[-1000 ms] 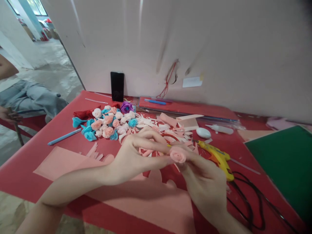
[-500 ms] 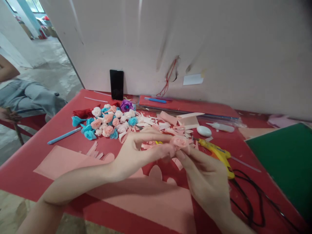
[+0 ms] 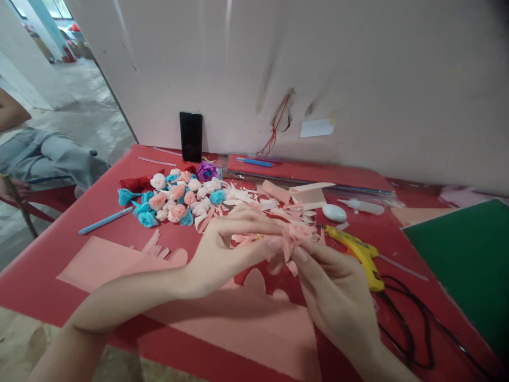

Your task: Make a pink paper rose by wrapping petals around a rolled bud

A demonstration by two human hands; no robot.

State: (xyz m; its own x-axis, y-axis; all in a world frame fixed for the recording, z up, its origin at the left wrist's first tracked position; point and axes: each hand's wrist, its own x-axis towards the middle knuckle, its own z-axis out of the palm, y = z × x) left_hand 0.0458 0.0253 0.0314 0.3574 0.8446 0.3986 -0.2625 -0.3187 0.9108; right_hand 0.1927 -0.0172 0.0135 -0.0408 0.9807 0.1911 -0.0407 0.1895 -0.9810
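Observation:
A pink paper flower (image 3: 296, 234) is pinched between both hands above the table. My left hand (image 3: 230, 246) grips its left side with thumb and fingers. From the right, my right hand (image 3: 334, 286) holds it low down with thumb and fingertips closed; its base is hidden. Beneath my forearms lies pink crepe paper (image 3: 254, 329) with rounded petal shapes along its upper edge. Beyond my hands are pink and white paper scraps (image 3: 254, 199). A yellow glue gun (image 3: 358, 254) lies just right of my right hand.
Finished paper flowers (image 3: 175, 199) cluster at the left, near a blue pen (image 3: 105, 220). A phone (image 3: 191, 137) leans on the wall. A white oval object (image 3: 334, 213), a green board (image 3: 465, 265) and a black cord (image 3: 427, 323) are at the right. Another person (image 3: 47, 154) sits at far left.
The pink flower has turned between my fingers, so a petal now points downward at its front. Both hands keep nearly the same place.

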